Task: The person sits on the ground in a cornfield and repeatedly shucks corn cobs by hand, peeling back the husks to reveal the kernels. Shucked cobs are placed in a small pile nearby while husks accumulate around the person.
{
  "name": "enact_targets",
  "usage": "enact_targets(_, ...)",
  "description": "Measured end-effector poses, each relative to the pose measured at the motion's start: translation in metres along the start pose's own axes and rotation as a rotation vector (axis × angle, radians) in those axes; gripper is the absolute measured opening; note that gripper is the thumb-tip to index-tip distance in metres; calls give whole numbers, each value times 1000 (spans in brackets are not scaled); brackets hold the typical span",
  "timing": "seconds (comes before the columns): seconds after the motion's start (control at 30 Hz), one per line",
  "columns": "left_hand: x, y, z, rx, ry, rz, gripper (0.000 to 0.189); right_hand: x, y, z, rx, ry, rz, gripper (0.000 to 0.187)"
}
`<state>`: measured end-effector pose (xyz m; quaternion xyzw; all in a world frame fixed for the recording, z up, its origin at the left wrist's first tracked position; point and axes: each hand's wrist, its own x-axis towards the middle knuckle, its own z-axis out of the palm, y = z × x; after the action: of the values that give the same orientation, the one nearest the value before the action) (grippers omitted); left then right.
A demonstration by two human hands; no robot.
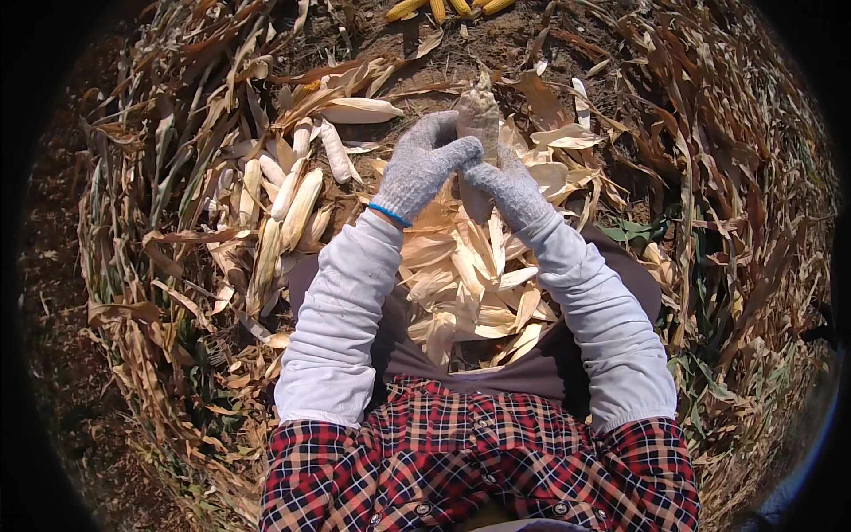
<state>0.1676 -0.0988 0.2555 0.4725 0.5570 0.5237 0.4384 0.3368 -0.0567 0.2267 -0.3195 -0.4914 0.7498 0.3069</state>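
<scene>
An ear of corn, wrapped in pale, mottled husk, stands nearly upright between my hands in front of me. My left hand, in a grey knit glove with a blue cuff band, holds it from the left with the thumb across its front. On the other side my right hand, gloved alike, grips it lower down; the fingers of this hand are mostly hidden behind the ear. Below both hands, a heap of dry loose husks lies between my legs.
To the left lies a pile of husk-covered corn ears. Several bare yellow corn cobs rest on the soil at the far edge. Dry corn stalks bank up along the right, and more stalks along the left.
</scene>
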Motion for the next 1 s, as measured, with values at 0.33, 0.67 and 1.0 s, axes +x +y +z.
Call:
enact_targets(0.33, 6, 0, -13, 44, 102, 21, 28, -2, 1, 1, -416, 71, 10, 68)
enact_targets(0.67, 8, 0, -14, 366, 139, 131, 33, 2, 22, -13, -525, 74, -91, 76)
enact_targets(1.0, 9, -6, -20, 291, 52, 103, 23, -10, 1, 4, -220, -22, 147, 68)
